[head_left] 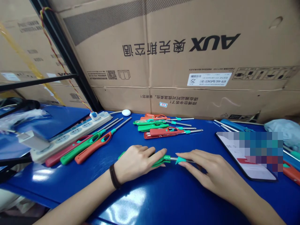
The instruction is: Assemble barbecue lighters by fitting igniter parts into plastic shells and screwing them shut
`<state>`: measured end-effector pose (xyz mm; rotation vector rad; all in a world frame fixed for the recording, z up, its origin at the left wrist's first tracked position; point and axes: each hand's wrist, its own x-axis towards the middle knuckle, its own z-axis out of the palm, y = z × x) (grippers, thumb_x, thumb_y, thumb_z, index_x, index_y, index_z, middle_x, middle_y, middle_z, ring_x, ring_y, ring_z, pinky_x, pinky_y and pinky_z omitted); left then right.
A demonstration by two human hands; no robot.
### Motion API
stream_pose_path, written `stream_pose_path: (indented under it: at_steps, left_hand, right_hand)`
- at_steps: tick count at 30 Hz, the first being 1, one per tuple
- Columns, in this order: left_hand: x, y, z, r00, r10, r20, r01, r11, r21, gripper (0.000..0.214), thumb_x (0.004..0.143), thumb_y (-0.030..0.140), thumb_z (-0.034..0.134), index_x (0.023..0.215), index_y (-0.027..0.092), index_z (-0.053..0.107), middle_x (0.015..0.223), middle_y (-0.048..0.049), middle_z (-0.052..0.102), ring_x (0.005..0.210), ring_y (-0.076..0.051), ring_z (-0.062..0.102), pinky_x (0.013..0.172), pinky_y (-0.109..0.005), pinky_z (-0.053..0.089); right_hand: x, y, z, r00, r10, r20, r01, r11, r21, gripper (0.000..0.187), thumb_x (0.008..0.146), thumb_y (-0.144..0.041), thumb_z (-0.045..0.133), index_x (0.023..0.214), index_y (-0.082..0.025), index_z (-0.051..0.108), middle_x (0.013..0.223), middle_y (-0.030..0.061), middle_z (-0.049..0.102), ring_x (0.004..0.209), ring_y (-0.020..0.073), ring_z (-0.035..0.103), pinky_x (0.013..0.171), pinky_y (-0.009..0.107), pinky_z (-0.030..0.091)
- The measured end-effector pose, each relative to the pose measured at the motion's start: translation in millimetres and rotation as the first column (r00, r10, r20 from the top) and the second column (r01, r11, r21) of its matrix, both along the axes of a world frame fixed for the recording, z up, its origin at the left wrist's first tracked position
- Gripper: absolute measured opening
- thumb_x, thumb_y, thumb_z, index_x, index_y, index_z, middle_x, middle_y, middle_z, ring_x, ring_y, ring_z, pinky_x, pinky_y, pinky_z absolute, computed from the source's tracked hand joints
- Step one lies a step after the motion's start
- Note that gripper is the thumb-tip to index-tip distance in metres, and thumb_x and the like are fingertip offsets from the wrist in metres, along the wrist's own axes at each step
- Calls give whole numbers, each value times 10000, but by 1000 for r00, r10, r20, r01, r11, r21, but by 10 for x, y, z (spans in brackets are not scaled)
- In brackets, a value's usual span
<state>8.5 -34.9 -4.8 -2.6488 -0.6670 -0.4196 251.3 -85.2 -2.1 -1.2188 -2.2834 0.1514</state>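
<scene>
My left hand (138, 161) is wrapped over the body of a green long-nosed gas lighter (167, 159), hiding most of its handle. The lighter lies level just above the blue table, its metal tube pointing right. On that tube sits a small teal plastic piece (180, 160), a little apart from the green body. My right hand (208, 165) pinches this teal piece between thumb and fingertips, and its fingers cover the tube's far end. Behind my hands lie several red and green lighters (164, 132), some with open half-shells and teal pieces on their tubes.
At left, three lighters (87, 145) lie against a white power strip (79, 131) with a plugged-in adapter (34, 140). A phone (253, 170), partly blurred out, rests at right near more lighters (292, 172). A large cardboard box (164, 72) stands along the table's back edge.
</scene>
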Motion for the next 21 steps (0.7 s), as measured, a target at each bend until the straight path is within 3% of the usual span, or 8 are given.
stream_pose_path:
  at_steps: [6,12,21]
  left_hand:
    - [-15,-29,7,1000,10,-10,-10,999,41,323,988,351,360,1220,159,477,689,6,615,523,-127,603,451,-220,390]
    - [-29,-116,80,998,21,-59,-16,996,86,329,983,145,269,1277,92,407,679,0,587,499,-134,567,443,-248,390]
    - [-2,-210,198,997,64,-49,-59,994,96,361,963,87,222,1242,103,450,633,6,551,456,-129,515,407,-262,363]
  right_hand:
    - [-13,7,14,999,22,27,-25,990,139,192,921,-244,490,1060,-237,622,929,16,712,821,174,671,725,291,531]
    - [-9,-27,-5,998,26,59,-43,946,321,244,879,-147,545,1102,-231,601,950,-7,726,839,155,686,866,289,498]
    - [119,-64,-170,992,13,125,-59,925,376,334,868,-170,515,1165,-299,595,1018,-37,727,829,196,708,798,331,532]
